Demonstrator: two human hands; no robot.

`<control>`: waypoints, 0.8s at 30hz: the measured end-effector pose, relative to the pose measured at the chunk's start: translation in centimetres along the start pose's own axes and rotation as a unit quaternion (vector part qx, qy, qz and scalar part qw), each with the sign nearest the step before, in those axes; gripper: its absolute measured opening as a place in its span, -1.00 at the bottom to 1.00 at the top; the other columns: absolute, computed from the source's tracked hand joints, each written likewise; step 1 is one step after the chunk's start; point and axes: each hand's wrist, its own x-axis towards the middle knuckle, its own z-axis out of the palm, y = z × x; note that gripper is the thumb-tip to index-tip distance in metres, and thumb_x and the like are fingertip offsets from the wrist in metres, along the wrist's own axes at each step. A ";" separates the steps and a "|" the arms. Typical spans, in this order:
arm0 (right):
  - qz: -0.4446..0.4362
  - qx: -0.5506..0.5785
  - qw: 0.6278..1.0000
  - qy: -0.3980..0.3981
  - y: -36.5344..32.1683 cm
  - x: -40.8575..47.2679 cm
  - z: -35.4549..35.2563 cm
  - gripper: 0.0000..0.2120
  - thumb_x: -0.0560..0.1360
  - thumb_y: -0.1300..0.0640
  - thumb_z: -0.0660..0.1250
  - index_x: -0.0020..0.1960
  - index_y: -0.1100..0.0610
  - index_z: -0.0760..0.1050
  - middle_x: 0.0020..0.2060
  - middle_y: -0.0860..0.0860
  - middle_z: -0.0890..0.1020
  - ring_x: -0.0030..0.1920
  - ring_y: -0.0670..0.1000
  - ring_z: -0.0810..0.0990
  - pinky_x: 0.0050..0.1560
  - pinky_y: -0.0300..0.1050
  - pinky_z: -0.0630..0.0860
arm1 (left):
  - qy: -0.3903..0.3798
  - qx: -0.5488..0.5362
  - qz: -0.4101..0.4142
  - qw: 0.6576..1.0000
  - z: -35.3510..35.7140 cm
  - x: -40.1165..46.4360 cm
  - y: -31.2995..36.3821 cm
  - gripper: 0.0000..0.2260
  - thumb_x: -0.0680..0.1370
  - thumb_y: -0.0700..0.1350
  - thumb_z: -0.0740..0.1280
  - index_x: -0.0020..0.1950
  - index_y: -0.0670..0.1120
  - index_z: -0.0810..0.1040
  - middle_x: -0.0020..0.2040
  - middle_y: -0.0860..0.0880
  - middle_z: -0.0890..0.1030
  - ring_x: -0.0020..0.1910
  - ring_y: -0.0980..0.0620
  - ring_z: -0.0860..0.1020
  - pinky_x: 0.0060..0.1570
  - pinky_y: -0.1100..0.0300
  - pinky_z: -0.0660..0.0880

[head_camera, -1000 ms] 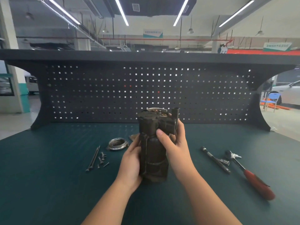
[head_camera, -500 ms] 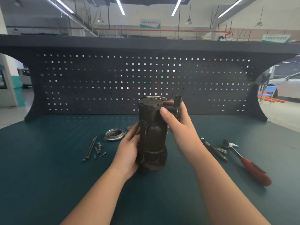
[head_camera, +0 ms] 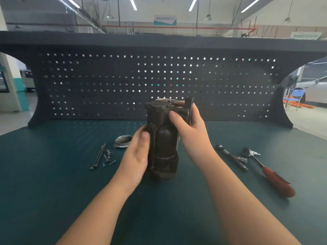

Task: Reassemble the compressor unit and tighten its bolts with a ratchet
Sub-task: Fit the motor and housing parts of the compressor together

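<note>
Assembly is in hand: left hand and right hand each clasp the upright compressor, so next the bolts and ratchet are needed.

Both bare forearms reach forward, the left hand with the palm turned inward and the fingers curled in a grip, and the right hand higher, just beside it, with the thumb pressed forward.
</note>
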 end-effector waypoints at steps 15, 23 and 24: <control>-0.018 -0.013 1.000 0.008 -0.4 0.1 0.3 -0.80 0.45 0.10 0.38 0.03 -0.05 0.45 -0.08 -0.11 0.63 -0.01 -0.05 0.62 0.05 -0.10 0.59 | 0.054 0.146 -0.022 0.988 2.2 -1.6 -3.4 -0.01 0.24 -0.03 0.62 0.45 0.24 0.03 -0.04 0.36 0.51 -0.15 0.60 0.46 -0.22 0.60 0.41; -0.026 -0.030 0.999 -0.023 -0.4 0.2 0.6 -0.79 0.50 0.15 0.33 0.01 -0.11 0.37 -0.08 -0.17 0.60 -0.05 -0.11 0.59 0.04 -0.12 0.60 | 0.013 0.120 -0.028 0.992 1.4 -1.3 -4.2 0.08 0.24 -0.09 0.64 0.46 0.31 -0.07 0.19 0.35 0.47 0.09 0.51 0.47 -0.04 0.60 0.38; -0.025 -0.028 0.999 -0.023 -0.3 0.2 0.5 -0.80 0.51 0.14 0.33 -0.01 -0.11 0.37 -0.11 -0.22 0.59 -0.07 -0.16 0.58 0.01 -0.20 0.58 | 0.020 0.129 -0.027 0.991 1.5 -1.2 -4.3 0.07 0.25 -0.08 0.63 0.45 0.32 -0.08 0.12 0.36 0.50 0.02 0.55 0.47 -0.09 0.61 0.39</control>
